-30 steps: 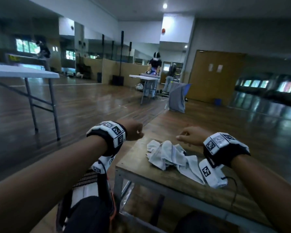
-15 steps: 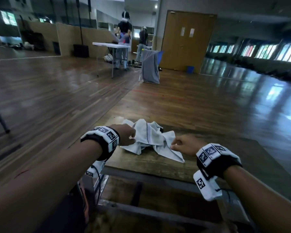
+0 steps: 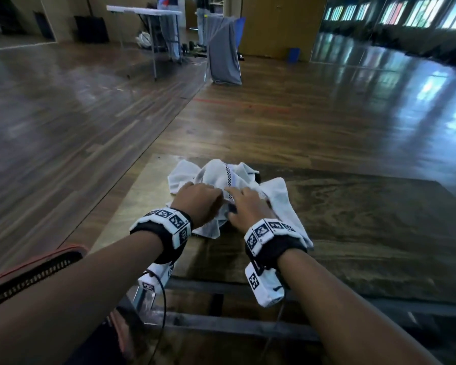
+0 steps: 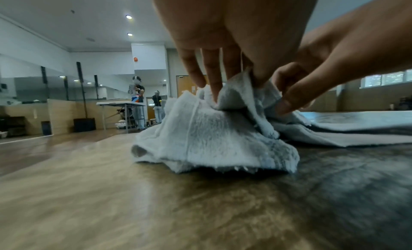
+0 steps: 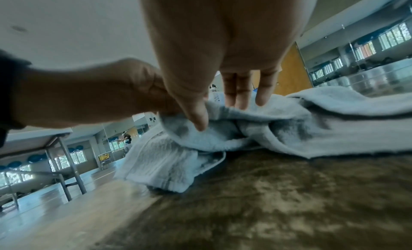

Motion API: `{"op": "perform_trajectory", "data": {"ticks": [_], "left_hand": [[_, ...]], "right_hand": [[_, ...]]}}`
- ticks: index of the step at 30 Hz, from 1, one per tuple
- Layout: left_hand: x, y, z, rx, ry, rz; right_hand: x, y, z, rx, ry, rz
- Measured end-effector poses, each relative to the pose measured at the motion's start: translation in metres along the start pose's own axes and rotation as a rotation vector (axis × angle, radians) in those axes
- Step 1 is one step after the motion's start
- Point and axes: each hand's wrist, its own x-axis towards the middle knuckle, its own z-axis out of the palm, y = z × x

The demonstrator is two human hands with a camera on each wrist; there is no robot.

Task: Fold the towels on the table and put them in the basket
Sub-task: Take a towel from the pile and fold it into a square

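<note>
Lying in a crumpled heap on the left part of the dark, worn wooden worktop (image 3: 353, 233) is a white terry-cloth towel (image 3: 216, 175) with a thin checked stripe. Both hands are on its near side, almost touching each other at the middle of the heap.

The left hand (image 3: 199, 201) has its fingers (image 4: 209, 81) curled down into the cloth, and in the left wrist view a raised fold is pinched between fingers and thumb. The right hand (image 3: 244, 206) sits just right of it; its thumb (image 5: 196, 116) presses on a fold while the other fingers reach over the top of the cloth, gripping the same bunched ridge.

Most of the towel spreads beyond the hands toward the far side, with one flap trailing right under the right wrist and another hanging at the near left. A black band with white marker tiles (image 3: 169, 222) wraps each wrist.
</note>
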Motion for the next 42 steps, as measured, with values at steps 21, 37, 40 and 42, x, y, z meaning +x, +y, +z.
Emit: {"op": "perform_trajectory", "data": {"ticks": [21,37,40,42], "left_hand": [[-0.053,0.029,-0.214,-0.568,0.806,-0.071],[-0.056,0.096,-0.279,-0.955,0.583,0.09],[-0.062,0.105,-0.28,-0.776,0.595,0.222],[-0.066,0.114,-0.282,-0.651,0.546,0.296]], "right_hand": [[-0.113,0.022,-0.189,0.744,0.596,0.091],[-0.173,-0.02,-0.311,0.308,0.544,-0.231],[-0.188,-0.009,-0.31,0.211,0.475,-0.223],[-0.198,-0.001,-0.308,0.188,0.454,-0.195]]}}
